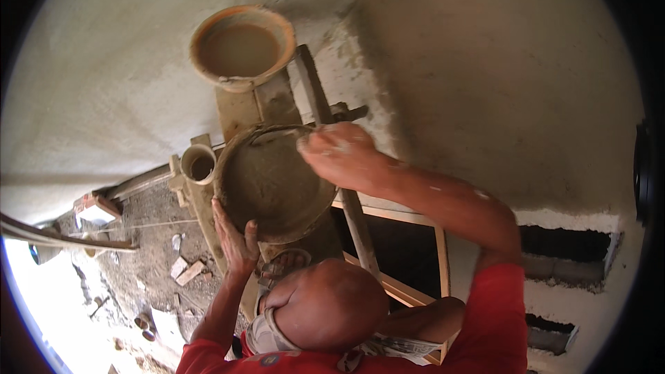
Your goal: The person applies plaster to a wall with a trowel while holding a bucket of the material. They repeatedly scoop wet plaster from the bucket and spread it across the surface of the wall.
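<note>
Both hands clamped on 1 mortar pan [267,183], lifted above the plank scaffold [325,107]. Left hand [235,239] grips rim at 7 o'clock; right hand [339,152] holds rim at 2 o'clock. Bucket [241,45] of slurry sits at 12 o'clock, apart. Small cup [198,164] just beside, 9 o'clock. Risk, as I judge it: wet rim slips, pan tips; a knock topples the cup.
</note>
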Demonstrator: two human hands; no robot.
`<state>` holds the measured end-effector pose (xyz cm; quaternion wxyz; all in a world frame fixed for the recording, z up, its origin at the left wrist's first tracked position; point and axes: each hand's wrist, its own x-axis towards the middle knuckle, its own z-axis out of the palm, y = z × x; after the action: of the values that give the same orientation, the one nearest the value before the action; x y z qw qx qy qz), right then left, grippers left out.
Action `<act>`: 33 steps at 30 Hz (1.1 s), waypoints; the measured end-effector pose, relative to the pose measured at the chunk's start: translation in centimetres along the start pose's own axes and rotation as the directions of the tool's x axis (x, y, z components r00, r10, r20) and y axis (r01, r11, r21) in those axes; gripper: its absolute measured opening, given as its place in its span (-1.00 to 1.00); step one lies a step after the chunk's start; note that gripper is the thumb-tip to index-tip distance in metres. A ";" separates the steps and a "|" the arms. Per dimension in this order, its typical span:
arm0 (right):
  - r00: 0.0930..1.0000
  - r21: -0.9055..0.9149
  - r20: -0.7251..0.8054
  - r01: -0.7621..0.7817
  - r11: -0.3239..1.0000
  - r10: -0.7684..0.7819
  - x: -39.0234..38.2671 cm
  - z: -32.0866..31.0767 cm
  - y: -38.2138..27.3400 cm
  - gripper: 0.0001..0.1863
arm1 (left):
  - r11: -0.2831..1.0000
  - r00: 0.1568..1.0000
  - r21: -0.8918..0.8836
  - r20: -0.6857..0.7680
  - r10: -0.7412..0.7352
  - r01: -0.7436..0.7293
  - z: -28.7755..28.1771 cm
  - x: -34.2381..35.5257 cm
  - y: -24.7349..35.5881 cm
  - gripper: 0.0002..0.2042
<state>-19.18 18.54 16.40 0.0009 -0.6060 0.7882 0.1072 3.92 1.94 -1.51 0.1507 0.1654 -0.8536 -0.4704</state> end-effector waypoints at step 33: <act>0.942 0.178 0.331 -0.002 0.984 -0.058 -0.7 1.9 -4.6 -0.91 | 0.973 0.985 0.159 0.046 0.164 -0.170 -0.6 -2.6 -1.1 -0.15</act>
<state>-14.84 18.41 13.84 0.1898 -0.5876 0.7743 0.1389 6.65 2.04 -2.42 0.1620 0.0971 -0.9022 -0.3878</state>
